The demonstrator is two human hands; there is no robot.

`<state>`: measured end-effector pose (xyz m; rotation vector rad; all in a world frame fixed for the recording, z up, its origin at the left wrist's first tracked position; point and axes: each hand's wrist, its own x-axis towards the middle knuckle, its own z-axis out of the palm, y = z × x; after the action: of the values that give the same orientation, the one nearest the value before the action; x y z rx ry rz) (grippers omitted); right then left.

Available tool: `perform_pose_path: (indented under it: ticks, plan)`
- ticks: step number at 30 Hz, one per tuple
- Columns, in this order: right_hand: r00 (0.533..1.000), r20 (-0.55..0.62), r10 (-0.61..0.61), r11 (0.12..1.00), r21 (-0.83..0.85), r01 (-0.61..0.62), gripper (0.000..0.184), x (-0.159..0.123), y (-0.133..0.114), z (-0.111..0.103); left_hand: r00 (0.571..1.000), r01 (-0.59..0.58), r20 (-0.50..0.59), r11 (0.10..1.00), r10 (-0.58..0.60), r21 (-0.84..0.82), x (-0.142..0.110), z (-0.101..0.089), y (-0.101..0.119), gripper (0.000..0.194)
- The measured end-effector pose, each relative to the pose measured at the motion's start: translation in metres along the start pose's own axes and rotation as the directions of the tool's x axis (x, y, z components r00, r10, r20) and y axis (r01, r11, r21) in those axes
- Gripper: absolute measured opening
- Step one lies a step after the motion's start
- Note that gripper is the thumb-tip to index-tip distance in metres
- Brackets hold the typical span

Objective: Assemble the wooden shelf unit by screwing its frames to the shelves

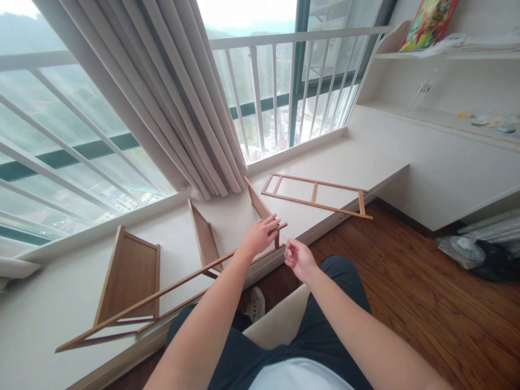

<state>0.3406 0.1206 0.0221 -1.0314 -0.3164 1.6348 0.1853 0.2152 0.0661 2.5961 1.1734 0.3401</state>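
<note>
With your left hand (260, 235) loosely spread at the shelf (203, 238) and right hand (299, 260) pinching a rod (284, 236), you're apparently fastening; align carefully.

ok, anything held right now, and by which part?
Right grip: a thin rod, pinched by its near end between thumb and fingers. Left grip: at the right end of the panelled wooden frame; can't tell whether it's holding it.

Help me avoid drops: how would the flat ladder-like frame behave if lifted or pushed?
The ladder-like frame is probably light for its size, being thin strips around open gaps. It should stay fairly stiff, since crossbars brace it. One end overhangs the ledge, so pushing it outward might tip it.
</note>
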Motion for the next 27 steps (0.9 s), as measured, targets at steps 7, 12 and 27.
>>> perform_pose_path:
  ticks: [7, 12, 27]
  plan:
    - [0.970, 0.071, -0.231, 0.829, -0.507, 0.235, 0.040, 0.020, 0.020, -0.049, 0.993, -0.026, -0.112, 0.999, 0.029, 0.026, -0.009, -0.012, 0.011, 0.043]
    - [0.961, 0.062, -0.270, 0.815, -0.516, 0.263, 0.041, 0.045, 0.034, -0.085, 0.962, -0.039, -0.272, 0.989, -0.001, -0.143, -0.047, -0.001, 0.035, 0.035]
    - [0.989, 0.147, -0.013, 0.795, -0.598, 0.099, 0.037, 0.129, 0.063, -0.094, 0.771, 0.613, 0.263, 0.789, -0.580, -0.055, -0.038, 0.144, -0.011, 0.057]
